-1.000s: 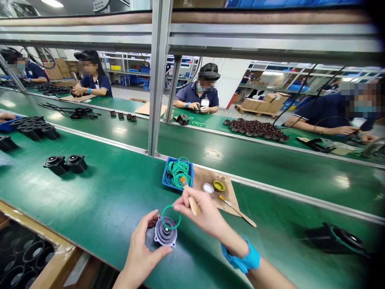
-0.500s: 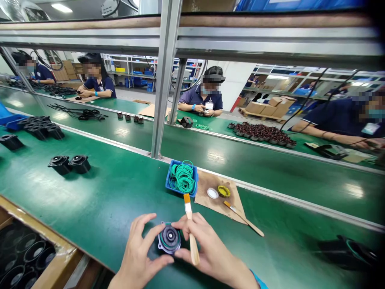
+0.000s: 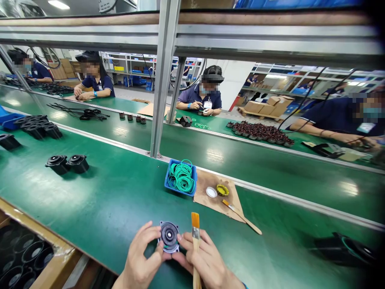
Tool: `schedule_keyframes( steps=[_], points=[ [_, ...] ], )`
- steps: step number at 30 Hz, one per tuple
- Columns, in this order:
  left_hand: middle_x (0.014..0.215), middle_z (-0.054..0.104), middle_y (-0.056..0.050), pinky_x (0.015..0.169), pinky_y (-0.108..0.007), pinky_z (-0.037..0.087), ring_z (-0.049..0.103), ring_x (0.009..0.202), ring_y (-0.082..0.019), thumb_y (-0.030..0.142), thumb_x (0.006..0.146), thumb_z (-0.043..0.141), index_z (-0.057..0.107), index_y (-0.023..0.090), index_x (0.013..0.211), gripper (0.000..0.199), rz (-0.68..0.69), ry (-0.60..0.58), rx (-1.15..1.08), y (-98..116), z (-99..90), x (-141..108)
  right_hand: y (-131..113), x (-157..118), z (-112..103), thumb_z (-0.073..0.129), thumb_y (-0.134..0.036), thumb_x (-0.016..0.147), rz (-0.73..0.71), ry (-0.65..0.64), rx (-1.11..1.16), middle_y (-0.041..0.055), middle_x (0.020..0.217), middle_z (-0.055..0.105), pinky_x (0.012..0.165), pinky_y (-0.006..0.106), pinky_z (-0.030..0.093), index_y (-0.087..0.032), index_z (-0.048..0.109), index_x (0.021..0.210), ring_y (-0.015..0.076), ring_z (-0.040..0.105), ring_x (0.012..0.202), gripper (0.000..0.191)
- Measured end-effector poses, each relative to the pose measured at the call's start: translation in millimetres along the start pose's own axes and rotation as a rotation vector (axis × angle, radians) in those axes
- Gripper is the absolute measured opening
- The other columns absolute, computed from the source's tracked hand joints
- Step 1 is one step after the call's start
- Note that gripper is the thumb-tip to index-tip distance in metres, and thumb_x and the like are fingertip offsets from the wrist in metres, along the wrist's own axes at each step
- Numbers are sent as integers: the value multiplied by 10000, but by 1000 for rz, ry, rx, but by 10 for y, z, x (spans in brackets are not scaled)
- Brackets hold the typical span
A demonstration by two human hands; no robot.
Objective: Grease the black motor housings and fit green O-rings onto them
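Observation:
Between my hands is a black round housing [image 3: 169, 233] with a flange and screw ears, its face turned up toward me. A strip of green rubber ring [image 3: 166, 248] shows along its near edge. My left hand [image 3: 141, 255] grips the left side of the housing with thumb and fingers. On the other side, the fingertips of my right hand [image 3: 207, 259] touch the housing. That same hand also holds a flat paintbrush [image 3: 195, 237] with a wooden handle, bristles pointing away from me.
A blue bin [image 3: 165, 185] of green rubber rings stands beyond my hands. Beside it, stained cardboard [image 3: 203, 176] carries a white lid, a yellow pot and a second brush [image 3: 244, 216]. Black housings stand left and right. A box [image 3: 60, 261] of black parts is near left. Co-workers sit opposite.
The brush in my right hand has come nearer and stands more upright. My left fingers have closed in on the housing. The green ring now shows mainly at the housing's near edge.

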State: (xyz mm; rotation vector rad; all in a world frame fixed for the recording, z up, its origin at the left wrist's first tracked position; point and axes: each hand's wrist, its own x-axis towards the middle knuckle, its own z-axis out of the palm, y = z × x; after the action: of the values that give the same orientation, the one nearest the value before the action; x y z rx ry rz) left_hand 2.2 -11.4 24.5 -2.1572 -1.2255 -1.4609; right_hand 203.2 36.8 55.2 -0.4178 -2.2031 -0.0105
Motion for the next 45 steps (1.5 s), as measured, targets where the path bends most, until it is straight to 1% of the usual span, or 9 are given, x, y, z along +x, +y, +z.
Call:
schedule_keyframes(
  steps=[6, 10, 12, 15, 17, 20, 27, 32, 45],
  points=[
    [860, 660, -4, 959, -381, 594, 752, 888, -159, 2, 860, 574, 629, 184, 888, 192, -92, 53, -3, 77, 39, 30, -5, 68, -65, 419, -76, 1027, -127, -64, 12, 107, 893, 797, 864, 320, 568, -97, 696, 1020, 172, 750, 848, 278],
    [989, 638, -13, 1047, -440, 521, 726, 969, -167, 2, 833, 623, 662, 232, 854, 235, -62, 38, -2, 61, 12, -15, -10, 110, -78, 443, -92, 1026, -96, -51, 95, 81, 881, 795, 828, 323, 578, -133, 663, 1025, 170, 739, 823, 223],
    [1109, 634, -60, 1029, -466, 533, 703, 1044, -216, 107, 820, 700, 671, 250, 1016, 245, -188, -11, -60, 40, 1, -61, -12, 124, -98, 509, -145, 1014, 75, 11, 253, 63, 916, 789, 824, 317, 583, -192, 623, 1025, 172, 731, 865, 124],
    [1304, 619, -152, 969, -485, 572, 656, 1173, -313, 222, 683, 843, 481, 223, 1374, 780, -514, -175, -188, 24, 21, -112, -5, 155, -194, 505, -284, 1031, 463, 94, 560, 58, 925, 776, 785, 302, 589, -244, 594, 1068, 183, 720, 888, 105],
    [1316, 648, -149, 965, -480, 572, 659, 1181, -323, 185, 639, 851, 400, 221, 1440, 919, -682, -280, -263, 30, 56, -113, 11, 172, -280, 424, -386, 1056, 660, 171, 731, 33, 749, 749, 683, 276, 573, -254, 609, 1137, 172, 698, 728, 241],
    [1205, 722, -97, 959, -457, 568, 697, 1106, -304, 155, 635, 827, 540, 227, 1285, 714, -834, -340, -332, 62, 102, -68, 44, 177, -376, 397, -517, 1038, 912, 270, 869, -21, 500, 608, 467, 213, 438, -235, 633, 1222, 127, 528, 457, 412],
    [1085, 742, -71, 876, -437, 582, 721, 980, -285, 237, 607, 878, 576, 226, 1119, 594, -906, -366, -353, 80, 96, -49, 31, 221, -365, 574, -643, 906, 1225, 160, 865, 0, 576, 586, 437, 186, 401, -159, 667, 824, 97, 530, 478, 500],
    [1075, 745, -60, 853, -422, 594, 729, 961, -273, 226, 604, 896, 560, 235, 1144, 636, -847, -362, -355, 46, 92, -104, -10, 202, -254, 615, -680, 850, 1237, 35, 919, -7, 535, 575, 371, 182, 406, -154, 605, 774, 104, 549, 409, 532],
    [1067, 760, -30, 849, -378, 606, 743, 946, -246, 75, 530, 900, 599, 238, 1126, 688, -810, -330, -345, 116, 59, 4, 55, 146, -191, 587, -555, 932, 1079, 40, 777, 17, 610, 617, 381, 163, 486, -138, 635, 711, 95, 602, 432, 474]
  ],
)
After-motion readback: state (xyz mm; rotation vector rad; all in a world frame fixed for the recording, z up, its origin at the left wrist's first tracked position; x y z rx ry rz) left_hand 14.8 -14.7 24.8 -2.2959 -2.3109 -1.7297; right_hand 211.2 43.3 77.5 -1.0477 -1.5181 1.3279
